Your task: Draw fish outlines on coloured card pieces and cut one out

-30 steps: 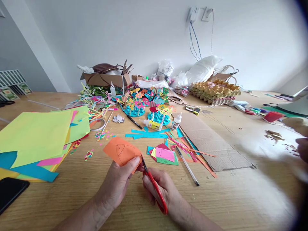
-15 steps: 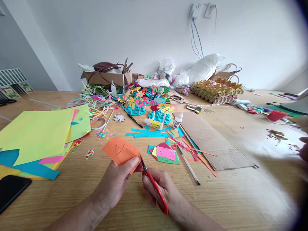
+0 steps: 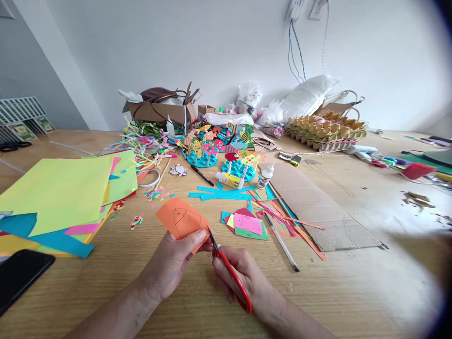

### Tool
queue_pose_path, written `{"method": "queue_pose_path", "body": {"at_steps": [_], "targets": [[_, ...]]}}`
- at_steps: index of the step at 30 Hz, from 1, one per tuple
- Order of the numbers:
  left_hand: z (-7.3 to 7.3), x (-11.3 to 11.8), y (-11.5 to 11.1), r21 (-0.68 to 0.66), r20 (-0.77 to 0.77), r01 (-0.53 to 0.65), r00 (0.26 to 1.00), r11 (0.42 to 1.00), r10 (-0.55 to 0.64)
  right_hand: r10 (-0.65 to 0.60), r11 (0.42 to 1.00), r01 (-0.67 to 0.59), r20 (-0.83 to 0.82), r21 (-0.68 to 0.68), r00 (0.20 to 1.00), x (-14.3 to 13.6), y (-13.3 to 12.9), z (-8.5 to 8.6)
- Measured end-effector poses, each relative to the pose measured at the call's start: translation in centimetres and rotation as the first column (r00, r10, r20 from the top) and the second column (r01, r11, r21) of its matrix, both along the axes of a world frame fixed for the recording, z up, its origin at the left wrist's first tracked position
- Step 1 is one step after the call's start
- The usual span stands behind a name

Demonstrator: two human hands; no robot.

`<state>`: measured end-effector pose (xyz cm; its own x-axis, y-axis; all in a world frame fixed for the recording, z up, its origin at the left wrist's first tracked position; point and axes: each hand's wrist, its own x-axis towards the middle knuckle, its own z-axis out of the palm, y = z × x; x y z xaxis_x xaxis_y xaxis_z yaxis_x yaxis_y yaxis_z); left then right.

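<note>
An orange paper (image 3: 181,217) with a fish outline drawn on it is pinched between the thumb and fingers of my left hand (image 3: 173,263). My right hand (image 3: 243,275) is closed round the red-handled scissors (image 3: 235,278). Their dark blades meet the paper's right edge, close to my left thumb. Just right of the paper lies a small pile of coloured paper pieces (image 3: 248,225), the pink one on top with a drawing. A pen (image 3: 281,242) rests beside that pile.
Coloured sheets (image 3: 60,188) and a black phone (image 3: 24,275) lie left. Blue strips (image 3: 219,192), glue bottles (image 3: 265,175) and paper-fish models (image 3: 238,167) stand or lie ahead. Flat cardboard (image 3: 318,207) lies right; egg cartons (image 3: 325,132) are behind it.
The view has shifted slightly, so the whole table appears further right. A blurred hand at the right edge is no longer in view. My hands, the paper and the scissors keep nearly the same pose.
</note>
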<state>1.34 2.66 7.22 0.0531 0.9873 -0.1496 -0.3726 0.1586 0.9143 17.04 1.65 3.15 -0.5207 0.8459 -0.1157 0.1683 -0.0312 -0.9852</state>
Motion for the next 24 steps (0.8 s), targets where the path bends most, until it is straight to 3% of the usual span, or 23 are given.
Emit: {"method": "queue_pose_path", "body": {"at_steps": [24], "targets": [[-0.3,-1.8,0.8,-0.048,0.008,0.198,0.980,0.979,-0.198,0.048,0.999,-0.047,0.100,-0.010,0.994,-0.1,0.3,1.7]]}}
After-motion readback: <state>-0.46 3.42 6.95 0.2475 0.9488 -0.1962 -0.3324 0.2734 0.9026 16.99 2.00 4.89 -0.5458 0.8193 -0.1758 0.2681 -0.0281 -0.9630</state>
